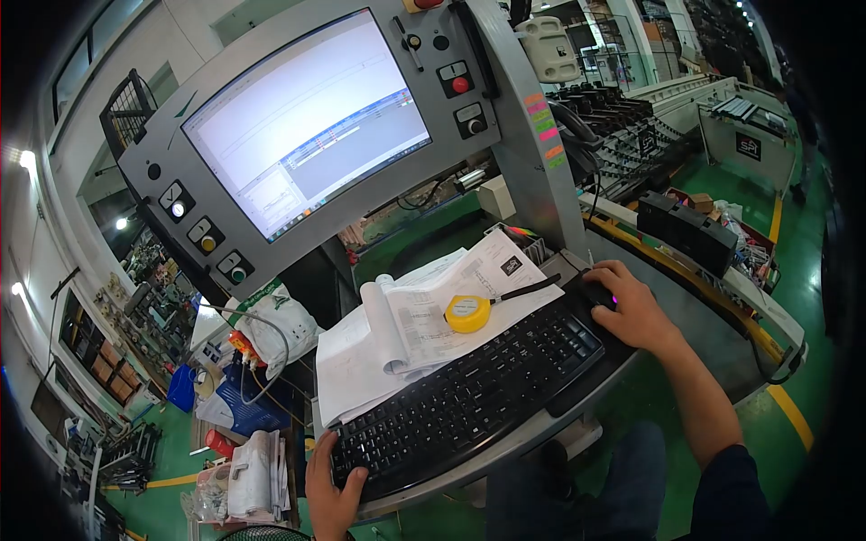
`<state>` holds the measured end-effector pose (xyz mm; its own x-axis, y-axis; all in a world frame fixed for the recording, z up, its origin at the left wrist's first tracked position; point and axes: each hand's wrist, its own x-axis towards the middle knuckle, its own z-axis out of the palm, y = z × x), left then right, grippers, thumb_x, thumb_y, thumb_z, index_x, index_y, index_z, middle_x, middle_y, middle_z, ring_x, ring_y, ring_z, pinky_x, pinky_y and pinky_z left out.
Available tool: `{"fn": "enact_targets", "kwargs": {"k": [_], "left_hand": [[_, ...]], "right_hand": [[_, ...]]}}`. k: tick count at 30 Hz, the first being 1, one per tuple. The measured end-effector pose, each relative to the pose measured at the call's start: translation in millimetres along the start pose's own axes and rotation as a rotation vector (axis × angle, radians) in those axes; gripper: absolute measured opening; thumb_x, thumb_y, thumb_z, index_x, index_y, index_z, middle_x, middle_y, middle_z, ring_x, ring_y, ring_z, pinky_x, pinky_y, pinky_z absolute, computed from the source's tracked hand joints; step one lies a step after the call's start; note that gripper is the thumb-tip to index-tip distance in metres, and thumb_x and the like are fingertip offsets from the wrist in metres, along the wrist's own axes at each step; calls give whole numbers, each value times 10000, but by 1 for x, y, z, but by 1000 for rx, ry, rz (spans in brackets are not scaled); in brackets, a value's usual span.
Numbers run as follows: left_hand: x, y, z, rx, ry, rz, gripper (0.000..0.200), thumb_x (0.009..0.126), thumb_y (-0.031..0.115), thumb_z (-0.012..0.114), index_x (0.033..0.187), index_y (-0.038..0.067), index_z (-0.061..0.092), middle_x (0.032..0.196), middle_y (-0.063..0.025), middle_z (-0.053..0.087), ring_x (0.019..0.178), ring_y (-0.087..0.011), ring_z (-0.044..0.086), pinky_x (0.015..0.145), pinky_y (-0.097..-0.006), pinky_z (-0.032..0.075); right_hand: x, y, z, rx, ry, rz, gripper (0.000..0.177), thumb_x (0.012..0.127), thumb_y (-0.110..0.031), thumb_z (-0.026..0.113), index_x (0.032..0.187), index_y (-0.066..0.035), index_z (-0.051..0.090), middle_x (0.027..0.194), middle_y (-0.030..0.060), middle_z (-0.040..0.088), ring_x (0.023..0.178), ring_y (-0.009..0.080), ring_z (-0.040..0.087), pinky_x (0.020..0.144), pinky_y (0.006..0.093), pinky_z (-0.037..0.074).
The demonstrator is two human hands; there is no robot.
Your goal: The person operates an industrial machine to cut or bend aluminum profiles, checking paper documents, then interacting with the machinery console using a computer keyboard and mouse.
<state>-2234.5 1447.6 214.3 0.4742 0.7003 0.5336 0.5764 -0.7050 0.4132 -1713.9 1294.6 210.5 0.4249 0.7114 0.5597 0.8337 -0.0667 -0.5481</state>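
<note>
Mouse (598,293) at far right, right hand (633,314) closed over it; left hand (332,487) grips the keyboard (469,397) at its near-left corner.

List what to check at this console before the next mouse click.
1. Right hand on mouse: ok, palm covers it.
2. Left hand at keyboard: ok, thumb rests on its near left corner.
3. Monitor lit with a window open: ok.
4. On-screen text legible: cannot tell, too small.
5. Tape measure clear of the keys: ok, it lies on the papers behind the keyboard.
6. Red button on the panel beside the screen, pressed or released: cannot tell.
</note>
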Motion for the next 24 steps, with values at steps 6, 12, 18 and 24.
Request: {"fn": "enact_targets", "kwargs": {"k": [6, 12, 18, 24], "left_hand": [[1, 1, 0, -13, -1, 18, 650, 1046, 312, 791, 1558, -40, 601, 1551, -262, 649, 1460, -430, 598, 1233, -484, 449], [-3, 3, 2, -93, -4, -97, 725, 1030, 373, 764, 1573, -64, 564, 1570, -254, 625, 1465, -390, 590, 1250, -479, 420], [-3, 5, 3, -99, -2, -101, 720, 1024, 361, 768, 1572, -61, 568, 1568, -251, 627, 1467, -387, 589, 1249, -475, 420], [2, 0, -1, -33, -30, -1, 647, 1054, 301, 782, 1580, -21, 586, 1581, -250, 630, 1485, -430, 573, 1247, -490, 432]], "right_hand": [[0, 1, 0, 5, 1, 4, 520, 884, -181, 719, 1390, -72, 681, 1474, 183, 625, 1193, 443, 714, 1036, 491, 588], [0, 0, 0, 12, 1, 9, 518, 889, -185, 721, 1392, -69, 682, 1472, 185, 625, 1181, 439, 719, 1031, 493, 589], [1, 0, 0, 4, -8, 11, 520, 894, -185, 720, 1399, -65, 676, 1476, 184, 619, 1186, 440, 718, 1039, 491, 585], [1, 2, 1, 3, -6, 1, 527, 897, -185, 719, 1407, -65, 670, 1479, 186, 614, 1198, 444, 711, 1040, 494, 584]]}}
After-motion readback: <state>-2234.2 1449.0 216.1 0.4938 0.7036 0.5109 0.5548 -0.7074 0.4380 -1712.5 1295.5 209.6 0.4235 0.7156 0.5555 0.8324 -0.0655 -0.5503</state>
